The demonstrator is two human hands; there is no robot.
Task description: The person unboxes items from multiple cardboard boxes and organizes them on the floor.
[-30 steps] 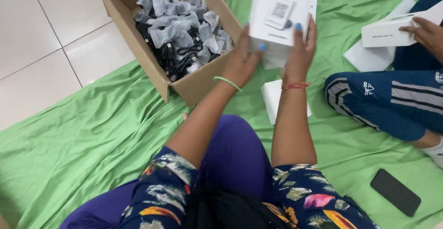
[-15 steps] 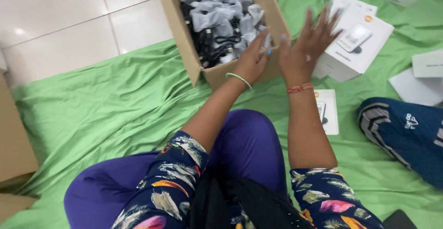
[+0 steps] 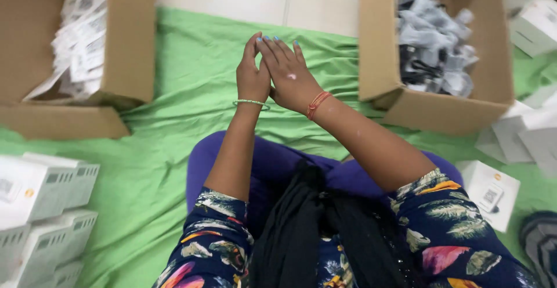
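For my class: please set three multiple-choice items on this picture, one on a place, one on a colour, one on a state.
1. Where does the cardboard box with the grey bagged parts stand?
A. to the right of the hands
B. behind the person
C. on a shelf

2. What colour is the cloth on the floor?
A. blue
B. green
C. red

3. What do the left hand and right hand hold?
A. a white carton
B. a phone
C. nothing

Key: 1 A, the box stands at upper right. 2 B, green cloth spreads around the person's legs. 3 C, both hands are empty, pressed together.
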